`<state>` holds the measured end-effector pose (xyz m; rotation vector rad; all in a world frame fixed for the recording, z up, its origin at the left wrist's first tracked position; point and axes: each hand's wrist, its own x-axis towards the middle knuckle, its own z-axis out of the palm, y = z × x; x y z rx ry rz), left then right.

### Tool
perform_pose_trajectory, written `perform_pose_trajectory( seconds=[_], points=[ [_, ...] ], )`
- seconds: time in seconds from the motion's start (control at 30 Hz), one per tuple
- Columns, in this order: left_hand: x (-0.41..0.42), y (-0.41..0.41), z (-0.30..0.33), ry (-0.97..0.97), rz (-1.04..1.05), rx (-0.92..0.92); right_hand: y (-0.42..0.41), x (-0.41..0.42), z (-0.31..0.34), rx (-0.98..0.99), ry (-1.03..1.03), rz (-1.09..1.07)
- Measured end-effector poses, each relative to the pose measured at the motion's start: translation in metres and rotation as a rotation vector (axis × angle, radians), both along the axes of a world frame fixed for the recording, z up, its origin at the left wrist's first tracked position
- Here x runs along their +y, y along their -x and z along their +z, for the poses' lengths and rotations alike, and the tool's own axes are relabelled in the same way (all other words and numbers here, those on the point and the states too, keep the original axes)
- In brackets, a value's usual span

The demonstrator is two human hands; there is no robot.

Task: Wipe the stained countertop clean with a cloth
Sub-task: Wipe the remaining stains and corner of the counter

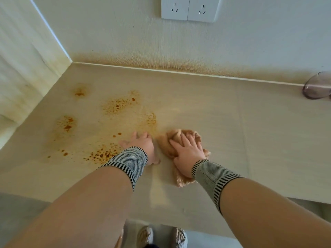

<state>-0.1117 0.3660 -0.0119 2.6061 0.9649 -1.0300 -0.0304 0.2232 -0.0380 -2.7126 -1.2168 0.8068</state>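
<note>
Grey flooring (206,242) is showing at the near edge, with a pair of woven sandals (162,236) standing on it just below the front lip of the surface. Two bare forearms are reaching away from the camera, each wearing a striped knit wristband (129,162) at the wrist.

Beyond them the pale beige countertop (250,140) is stretching out to the walls. The right hand (188,153) is lying flat with its fingers spread and straight, pressing down on a crumpled tan cloth (179,138) that is sitting near the middle of the surface; part of the cloth is poking out nearer, under the wrist. Just left of it, the left hand (142,144) is resting palm down on the bare top, fingers loose and holding nothing.

Orange-brown stains (116,105) are speckling the left half of the surface, from beside the left wrist out toward the far left corner. At the far right edge a clear, purple-tinted glass object (317,88) is lying against the wall, partly cut off.

Farther still, the textured back wall (125,36) is carrying a rusty band of discolouration along its base, and a white double socket (189,8) is sitting higher up.
</note>
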Motion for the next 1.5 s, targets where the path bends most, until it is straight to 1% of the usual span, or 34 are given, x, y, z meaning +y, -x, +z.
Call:
perform_pose_trajectory(
  seconds=[0.07, 0.1, 0.13, 0.17, 0.27, 0.3, 0.33, 0.37, 0.4, 0.5, 0.53, 0.57, 0.6, 0.63, 0.67, 0.73, 0.8, 0.83, 0.87, 0.9, 1.0, 1.03, 1.1, 1.13, 1.17, 1.2, 1.27, 1.3, 1.33, 1.37, 1.4, 1.5],
  points=[
    [0.000, 0.001, -0.001, -0.004, -0.013, -0.017, -0.016, -0.013, 0.002, 0.015, 0.021, 0.091],
    [0.001, 0.001, -0.001, -0.006, -0.020, -0.026, -0.028, -0.022, 0.002, 0.002, 0.026, 0.072],
    [0.002, 0.002, -0.002, -0.006, -0.021, -0.031, -0.037, -0.030, 0.001, -0.026, 0.026, 0.000],
    [0.003, 0.002, -0.003, -0.004, -0.016, -0.037, -0.046, -0.039, 0.000, -0.058, 0.027, -0.115],
    [0.003, 0.007, -0.005, -0.006, -0.045, -0.074, -0.038, -0.041, -0.003, -0.075, 0.046, -0.517],
    [0.003, 0.010, -0.006, -0.013, -0.062, -0.098, -0.029, -0.030, -0.004, -0.064, 0.065, -0.596],
    [0.004, 0.015, -0.008, -0.017, -0.072, -0.126, -0.018, -0.017, -0.003, -0.049, 0.085, -0.625],
    [0.006, 0.018, -0.009, -0.017, -0.077, -0.151, -0.008, -0.002, -0.002, -0.031, 0.087, -0.597],
    [0.008, 0.022, -0.010, -0.012, -0.078, -0.167, 0.004, 0.013, -0.001, -0.016, 0.069, -0.512],
    [0.017, 0.035, -0.009, 0.022, -0.065, -0.160, 0.040, 0.035, -0.001, -0.008, -0.008, -0.124],
    [0.019, 0.039, -0.008, 0.019, -0.067, -0.153, 0.042, 0.033, -0.002, 0.005, -0.007, -0.034],
    [0.020, 0.043, -0.007, 0.008, -0.077, -0.147, 0.037, 0.027, -0.002, 0.014, -0.004, 0.013],
    [0.021, 0.047, -0.006, -0.005, -0.090, -0.145, 0.028, 0.017, -0.002, 0.015, 0.003, 0.015],
    [0.021, 0.050, -0.005, -0.017, -0.103, -0.140, 0.018, 0.005, -0.003, 0.000, 0.003, -0.031],
    [0.020, 0.054, -0.005, -0.024, -0.112, -0.131, 0.008, -0.009, -0.004, -0.033, 0.006, -0.129],
    [0.018, 0.060, -0.007, -0.032, -0.115, -0.105, -0.003, -0.030, -0.003, -0.099, 0.044, -0.416],
    [0.017, 0.065, -0.011, -0.041, -0.118, -0.078, 0.004, -0.023, -0.002, -0.066, 0.095, -0.634],
    [0.016, 0.066, -0.013, -0.041, -0.115, -0.075, 0.013, -0.010, -0.001, -0.047, 0.116, -0.680],
    [0.017, 0.067, -0.015, -0.040, -0.110, -0.082, 0.023, 0.005, 0.002, -0.030, 0.117, -0.671],
    [0.018, 0.067, -0.016, -0.035, -0.104, -0.091, 0.035, 0.020, 0.004, -0.018, 0.093, -0.592],
    [0.019, 0.066, -0.014, 0.007, -0.096, -0.098, 0.069, 0.037, 0.001, -0.005, 0.004, -0.185],
    [0.019, 0.066, -0.013, 0.010, -0.097, -0.097, 0.070, 0.033, 0.001, -0.006, 0.001, -0.092],
    [0.018, 0.068, -0.013, 0.001, -0.098, -0.107, 0.053, 0.013, 0.000, -0.026, 0.011, -0.031],
    [0.019, 0.068, -0.014, -0.004, -0.097, -0.113, 0.043, 0.000, 0.000, -0.048, 0.017, -0.071],
    [0.018, 0.069, -0.014, -0.007, -0.093, -0.112, 0.033, -0.014, -0.001, -0.076, 0.028, -0.166],
    [0.017, 0.069, -0.015, -0.010, -0.090, -0.107, 0.025, -0.027, 0.000, -0.103, 0.050, -0.304],
    [0.018, 0.068, -0.015, -0.018, -0.095, -0.097, 0.020, -0.035, 0.002, -0.090, 0.097, -0.583],
    [0.018, 0.068, -0.014, -0.020, -0.100, -0.092, 0.023, -0.029, 0.001, -0.068, 0.120, -0.659],
    [0.018, 0.068, -0.014, -0.019, -0.104, -0.090, 0.029, -0.017, 0.001, -0.043, 0.136, -0.678],
    [0.018, 0.067, -0.013, -0.016, -0.102, -0.091, 0.038, -0.004, 0.002, -0.023, 0.131, -0.633],
    [0.017, 0.066, -0.012, -0.009, -0.099, -0.086, 0.049, 0.009, 0.002, -0.012, 0.096, -0.525],
    [0.018, 0.063, -0.008, 0.022, -0.068, -0.053, 0.082, 0.032, 0.000, 0.024, -0.021, -0.083]
  ],
)
